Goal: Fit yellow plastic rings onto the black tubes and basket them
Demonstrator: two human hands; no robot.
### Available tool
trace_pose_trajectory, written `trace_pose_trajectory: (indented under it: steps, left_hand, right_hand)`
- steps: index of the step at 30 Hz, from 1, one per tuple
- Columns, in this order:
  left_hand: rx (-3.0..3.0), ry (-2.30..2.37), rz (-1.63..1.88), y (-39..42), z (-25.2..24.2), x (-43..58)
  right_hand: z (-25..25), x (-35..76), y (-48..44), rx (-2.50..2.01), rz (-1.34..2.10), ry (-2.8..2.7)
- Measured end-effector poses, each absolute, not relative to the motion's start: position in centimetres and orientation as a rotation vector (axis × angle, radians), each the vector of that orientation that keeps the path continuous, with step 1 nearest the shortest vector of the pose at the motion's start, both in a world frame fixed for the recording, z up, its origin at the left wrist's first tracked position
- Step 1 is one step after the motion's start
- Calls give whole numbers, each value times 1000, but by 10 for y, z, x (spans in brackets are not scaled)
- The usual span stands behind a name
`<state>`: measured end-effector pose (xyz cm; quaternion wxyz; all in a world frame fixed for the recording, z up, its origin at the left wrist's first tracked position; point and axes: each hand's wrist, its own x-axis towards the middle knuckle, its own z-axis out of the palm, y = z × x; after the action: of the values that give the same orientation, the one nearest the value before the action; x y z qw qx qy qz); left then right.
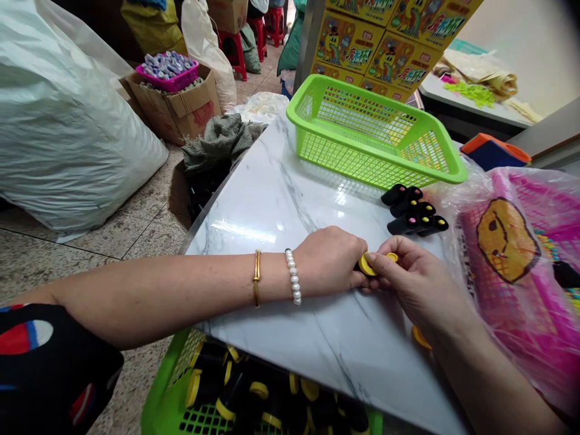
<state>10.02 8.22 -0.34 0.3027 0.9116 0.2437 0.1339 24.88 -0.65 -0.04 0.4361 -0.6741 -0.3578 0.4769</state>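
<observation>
My left hand [328, 263] comes in from the left across a white marble-patterned board [281, 241], and its fingers close on a small black piece with a yellow cap [368, 264]. My right hand [421, 281] meets it there, its fingertips pinching a second yellow cap [392, 257]. Several black pieces with yellow-dotted ends [410, 208] lie in a small group just beyond the hands. One loose yellow cap [420, 338] sits partly hidden under my right wrist. A gold bangle and a pearl bracelet circle my left wrist.
A lime-green mesh basket [362, 136] stands on the board's far side. Below the near edge, a green basket [258, 399] holds black and yellow pieces. A pink basket in clear plastic [512, 254] lies right. Large white sacks, cardboard boxes and red stools crowd the floor behind.
</observation>
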Motion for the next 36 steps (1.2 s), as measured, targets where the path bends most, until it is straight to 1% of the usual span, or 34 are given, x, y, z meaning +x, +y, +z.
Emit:
trace_pose_trajectory:
  steps: [4,9,12,15,21,26,30,36]
  left_hand:
    - [2290,587,316,85,0,96]
    - [1644,545,41,86,7,94]
    - [1423,605,23,85,11,96]
    - [1329,587,25,88,16,98]
    - [1368,597,3,83,9,95]
    - [1737,675,227,75,-1,88]
    - [1979,594,419,71,-4,87]
    - [2081,497,407,77,-5,92]
  right_hand:
    - [-2,251,-7,-1652,1239,-936]
    - [-2,254,-6,-1591,1363,-938]
    - [4,253,-5,-1548,1449,-875]
    - [11,254,-2,-1507,1426,-862]
    - [-2,252,-8,-1524,1394,-865]
    - [-3,260,-10,-1392,1433,-819]
    - [7,273,-10,-1345,1501,-798]
    - [4,279,-8,-1376,1543,-882]
